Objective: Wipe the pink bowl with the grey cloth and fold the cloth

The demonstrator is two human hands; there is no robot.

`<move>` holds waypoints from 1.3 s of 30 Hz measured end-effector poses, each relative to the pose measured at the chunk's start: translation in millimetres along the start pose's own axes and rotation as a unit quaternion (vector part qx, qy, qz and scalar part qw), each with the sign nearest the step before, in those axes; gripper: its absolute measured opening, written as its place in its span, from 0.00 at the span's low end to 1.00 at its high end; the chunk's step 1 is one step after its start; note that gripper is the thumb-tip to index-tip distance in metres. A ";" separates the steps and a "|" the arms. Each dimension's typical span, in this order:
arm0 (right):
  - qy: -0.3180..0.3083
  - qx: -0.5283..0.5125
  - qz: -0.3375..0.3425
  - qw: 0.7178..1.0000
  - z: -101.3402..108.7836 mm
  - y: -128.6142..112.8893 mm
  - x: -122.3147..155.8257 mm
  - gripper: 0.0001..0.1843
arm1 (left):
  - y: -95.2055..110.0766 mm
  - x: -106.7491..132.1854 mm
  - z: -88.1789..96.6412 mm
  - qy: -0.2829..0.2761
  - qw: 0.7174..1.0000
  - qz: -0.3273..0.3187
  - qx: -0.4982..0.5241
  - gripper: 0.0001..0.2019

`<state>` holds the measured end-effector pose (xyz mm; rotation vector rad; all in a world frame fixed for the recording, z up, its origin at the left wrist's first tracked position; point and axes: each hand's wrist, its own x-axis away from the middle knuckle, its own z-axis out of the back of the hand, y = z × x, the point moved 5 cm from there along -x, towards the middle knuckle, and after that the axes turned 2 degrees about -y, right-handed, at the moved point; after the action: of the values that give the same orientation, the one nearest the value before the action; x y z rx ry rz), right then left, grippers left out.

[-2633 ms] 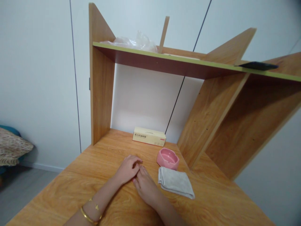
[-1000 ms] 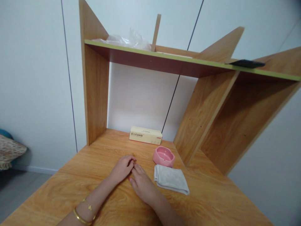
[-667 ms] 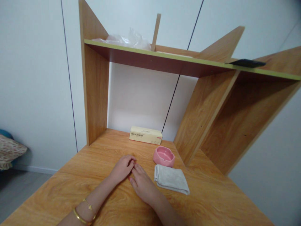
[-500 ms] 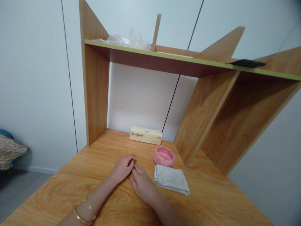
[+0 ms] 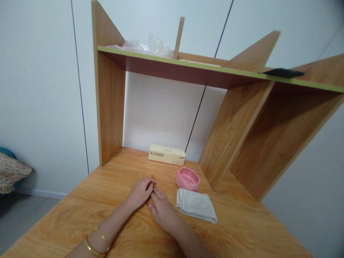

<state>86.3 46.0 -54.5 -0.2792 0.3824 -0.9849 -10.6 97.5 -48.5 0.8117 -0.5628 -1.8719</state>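
Observation:
My left hand (image 5: 141, 192) rests on the wooden desk with its fingers loosely bent, thumb a little apart, holding nothing that I can see. My right hand (image 5: 162, 210) lies flat beside it, fingers stretched out, its fingertips meeting those of the left. To the right of my right hand is a folded light grey cloth (image 5: 196, 205). A pink ashtray (image 5: 187, 179) stands just behind the cloth, at its back edge. Two gold bracelets (image 5: 94, 247) circle my left forearm.
A long cream box (image 5: 166, 154) with printed lettering stands at the back of the desk (image 5: 80, 211). Upright wooden panels carry a shelf (image 5: 172, 68) above, with a clear plastic bag (image 5: 147, 46) and a dark flat object (image 5: 283, 73) on it.

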 end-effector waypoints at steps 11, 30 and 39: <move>-0.005 -0.007 0.002 1.000 3.0 -1.5 -0.8 0.27 | 7.5 2.7 2.8 -0.005 1.000 -0.006 -0.011 0.15; -0.001 -0.001 0.011 1.000 0.8 -0.6 -0.9 0.27 | 7.3 2.5 2.1 -0.011 1.000 0.000 -0.020 0.15; 0.000 -0.002 0.006 1.000 1.8 -1.4 -0.3 0.27 | 8.1 2.4 2.2 -0.017 1.000 0.002 -0.018 0.14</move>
<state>85.8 45.6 -52.3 -0.2800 0.3860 -0.9726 -8.1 92.0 -42.2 0.7551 -0.5491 -1.8910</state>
